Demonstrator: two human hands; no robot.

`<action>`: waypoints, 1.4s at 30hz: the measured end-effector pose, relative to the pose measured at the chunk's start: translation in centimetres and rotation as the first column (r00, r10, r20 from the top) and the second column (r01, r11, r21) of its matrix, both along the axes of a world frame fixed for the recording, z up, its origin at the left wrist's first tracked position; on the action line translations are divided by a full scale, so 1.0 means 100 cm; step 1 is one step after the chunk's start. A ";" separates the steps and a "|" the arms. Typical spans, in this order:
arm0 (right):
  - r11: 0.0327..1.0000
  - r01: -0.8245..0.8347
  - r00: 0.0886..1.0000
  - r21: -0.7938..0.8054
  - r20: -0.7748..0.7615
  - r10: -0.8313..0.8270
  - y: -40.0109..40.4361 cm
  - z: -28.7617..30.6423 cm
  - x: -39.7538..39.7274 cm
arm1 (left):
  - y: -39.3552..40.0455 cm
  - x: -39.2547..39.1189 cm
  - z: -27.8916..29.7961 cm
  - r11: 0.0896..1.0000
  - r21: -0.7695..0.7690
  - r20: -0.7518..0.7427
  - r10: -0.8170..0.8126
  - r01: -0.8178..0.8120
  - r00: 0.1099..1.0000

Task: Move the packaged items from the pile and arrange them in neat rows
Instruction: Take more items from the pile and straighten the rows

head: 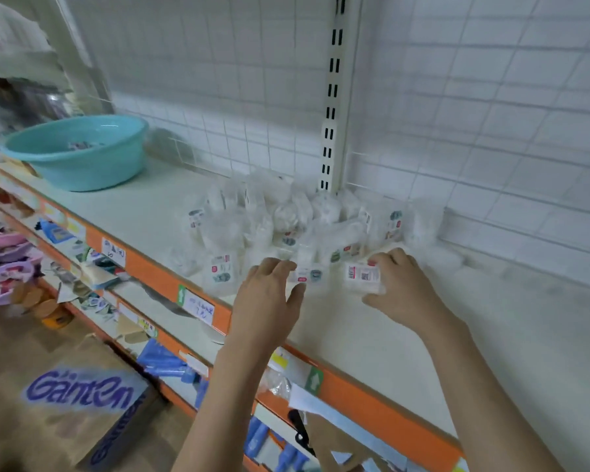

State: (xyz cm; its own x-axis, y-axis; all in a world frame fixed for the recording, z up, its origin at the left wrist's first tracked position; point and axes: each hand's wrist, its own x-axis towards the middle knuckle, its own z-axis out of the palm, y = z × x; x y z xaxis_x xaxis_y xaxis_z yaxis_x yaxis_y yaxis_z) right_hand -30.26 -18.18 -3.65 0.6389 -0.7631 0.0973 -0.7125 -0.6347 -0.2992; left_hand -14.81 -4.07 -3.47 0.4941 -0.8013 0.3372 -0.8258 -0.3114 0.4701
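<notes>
Your pile of clear packaged items (280, 216) lies on the white shelf (423, 328), heaped against the wire-grid back panel (491, 114) at the foot of the slotted upright (331, 107). The packets are blurred; white contents and small printed labels are all that can be made out.

Your right hand (401, 281) sits at the pile's 5 o'clock edge. Its fingers curl over a single packet (361, 277) with a red-and-white label, thumb underneath, grasping it. The packet lies low over the shelf surface; whether it rests on the shelf cannot be told.

Your left hand (269, 294) is at the pile's 6 o'clock edge, just beside the right hand. Its fingers are spread and relaxed, fingertips touching a labelled packet (309, 275) at the front of the heap, not closed round it.

A teal basin (79, 155) stands on the same shelf at the pile's 10 o'clock, well apart. The orange shelf edge (372, 400) carries price tags.
</notes>
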 end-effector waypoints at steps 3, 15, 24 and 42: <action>0.994 0.109 0.991 0.024 0.070 -0.111 0.012 -0.001 -0.022 | -0.031 0.005 -0.001 0.997 -0.024 -0.021 -0.077 0.077 0.997; 0.952 0.301 0.917 0.054 0.258 -0.305 0.025 -0.009 -0.075 | -0.100 0.018 -0.007 0.995 0.093 -0.090 -0.036 0.044 0.995; 0.951 0.306 0.892 0.038 0.338 -0.300 0.033 0.000 -0.129 | -0.062 -0.053 0.031 0.959 -0.275 -0.055 -0.087 0.069 0.995; 0.888 0.460 0.831 0.017 0.343 -0.437 0.096 0.012 -0.491 | -0.020 -0.423 0.003 0.842 -0.322 -0.122 -0.491 0.433 0.863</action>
